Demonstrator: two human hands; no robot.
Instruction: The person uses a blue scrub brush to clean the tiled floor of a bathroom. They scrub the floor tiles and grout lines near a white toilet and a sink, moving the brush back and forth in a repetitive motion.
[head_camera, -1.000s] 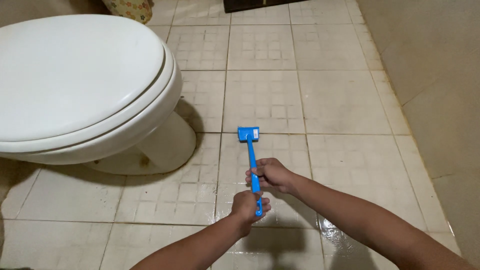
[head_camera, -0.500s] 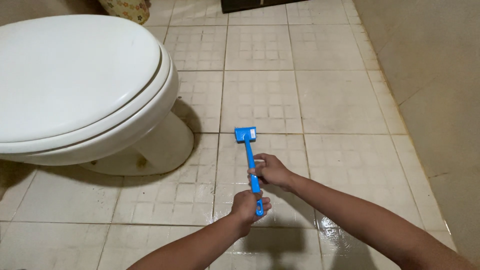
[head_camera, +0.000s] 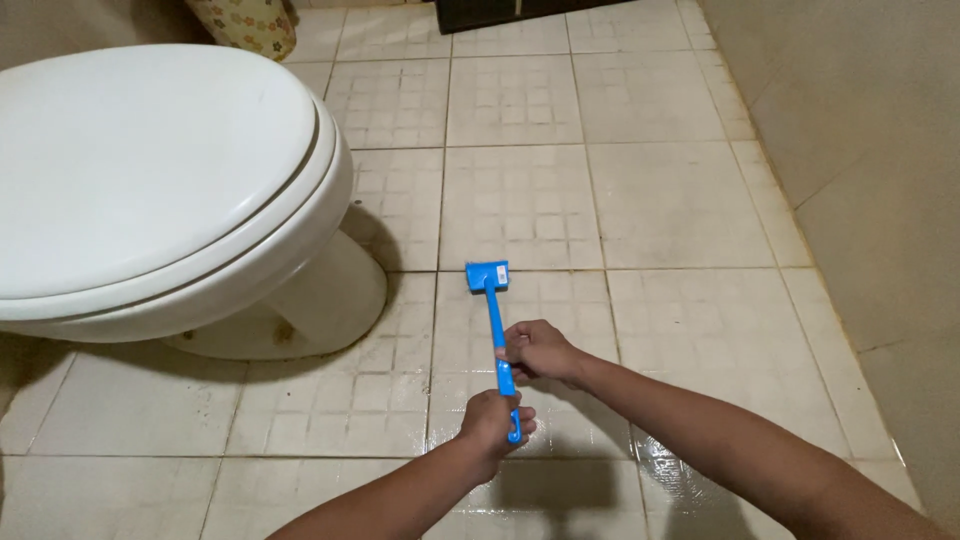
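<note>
We've got both hands on the blue scrub brush (head_camera: 492, 310). Left hand (head_camera: 492, 425) is curled tight round the handle's lower end, just above the hook loop; right hand (head_camera: 538, 350) is wrapped round the shaft a bit higher up, fingers closed on it. The brush head sits flat on the tiled floor (head_camera: 680, 210), on the grout line btwn two tiles, just right of the toilet (head_camera: 160, 190) base, near it but not touching.

Step in hand, as we judge it: scrubbing the floor tiles w/ the brush head pressed down. Tiles nearest us look wet and shiny, those farther off look dry and a bit grimy, so we'd say the work is at an early stage. Next stroke prob. calls for steady downward pressure and a firm two-hand grip so the head stays flat.

Containers: a flower-patterned bin (head_camera: 245, 25) stands at the top edge behind the toilet; contents can't be seen. Toilet lid is shut, so nothing of the bowl shows.
</note>
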